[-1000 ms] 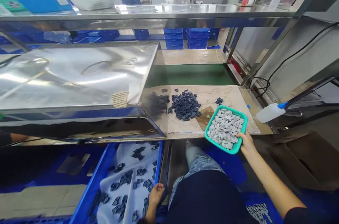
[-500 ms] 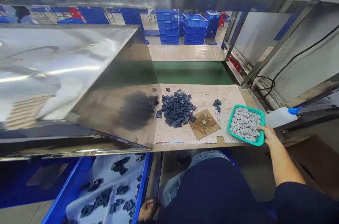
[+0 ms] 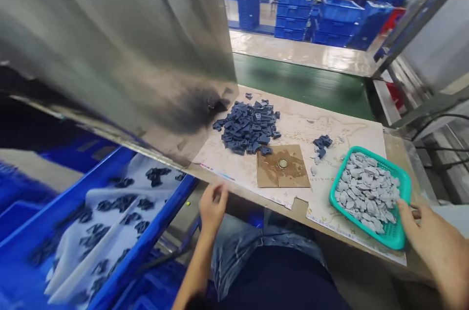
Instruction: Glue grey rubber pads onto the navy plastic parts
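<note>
A green plastic basket [image 3: 404, 178] filled with small pale grey pieces [image 3: 364, 190] rests on the worktop at the right. My right hand [image 3: 427, 232] is closed on its right rim, the thumb toward the pieces. At the front edge of the worktop is my left hand [image 3: 214, 205], its fingers curled; whether anything is inside them is hidden. Beyond it, a heap of dark blue plastic parts [image 3: 247, 126] lies on the paper-covered surface. A square of stained cardboard [image 3: 266, 178] with a small round metal disc [image 3: 283, 164] sits between heap and basket.
A big sheet-metal chute [image 3: 176, 55] overhangs the left side. Below it a blue crate [image 3: 172, 202] holds dark parts on white cloth [image 3: 120, 217]. A few dark parts [image 3: 322, 142] lie near the basket. Behind runs a green belt [image 3: 304, 80], with stacked blue crates [image 3: 296, 2] farther back.
My left hand has risen from beside the blue crate to the worktop's front edge. My right hand stays on the basket. The view has turned and moved closer to the worktop.
</note>
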The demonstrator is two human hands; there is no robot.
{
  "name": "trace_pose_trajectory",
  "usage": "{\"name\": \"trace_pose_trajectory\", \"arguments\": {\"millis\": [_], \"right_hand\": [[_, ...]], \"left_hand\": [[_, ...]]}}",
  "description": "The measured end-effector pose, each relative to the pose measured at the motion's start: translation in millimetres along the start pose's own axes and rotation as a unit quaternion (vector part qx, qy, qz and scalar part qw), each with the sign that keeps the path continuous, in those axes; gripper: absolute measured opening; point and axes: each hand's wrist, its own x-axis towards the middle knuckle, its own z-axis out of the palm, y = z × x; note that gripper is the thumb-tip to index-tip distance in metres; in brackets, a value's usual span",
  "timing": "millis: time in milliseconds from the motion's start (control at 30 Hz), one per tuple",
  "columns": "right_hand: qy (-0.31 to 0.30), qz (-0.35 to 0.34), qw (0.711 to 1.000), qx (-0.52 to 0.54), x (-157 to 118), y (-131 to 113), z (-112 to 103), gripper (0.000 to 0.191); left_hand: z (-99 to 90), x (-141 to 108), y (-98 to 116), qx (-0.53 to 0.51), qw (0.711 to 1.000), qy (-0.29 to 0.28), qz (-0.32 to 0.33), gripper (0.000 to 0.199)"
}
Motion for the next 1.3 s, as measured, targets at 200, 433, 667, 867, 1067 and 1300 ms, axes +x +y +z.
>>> {"name": "trace_pose_trajectory", "arguments": {"millis": [200,433,667,867,1067,1300], "right_hand": [[0.214,-0.156,0.961,0.08,0.9,-79.2,-16.2,0.037],[-0.108,-0.482,0.862,-0.115,57.3,-146.3,-10.7,0.022],[-0.218,-0.498,0.826,-0.147,79.9,-161.2,1.5,0.023],[-0.258,-0.495,0.823,-0.104,91.4,-162.9,11.6,0.012],[-0.269,-0.505,0.82,-0.007,111.6,-166.5,22.2,0.018],[-0.298,-0.499,0.783,0.22,115.2,-184.8,25.1,0.031]], "left_hand": [[41.3,79.1,102.1,0.205,0.902,-0.209,0.317,0.026],[61.9,104.0,115.1,0.306,0.839,-0.316,0.32,0.028],[66.1,112.7,108.9,0.244,0.868,-0.304,0.306,0.017],[54.4,103.2,101.6,-0.176,0.939,-0.292,0.051,0.02],[34.9,78.5,101.4,-0.48,0.813,-0.25,-0.215,0.049],[24.1,42.9,96.1,-0.537,0.765,-0.216,-0.281,0.038]]}}
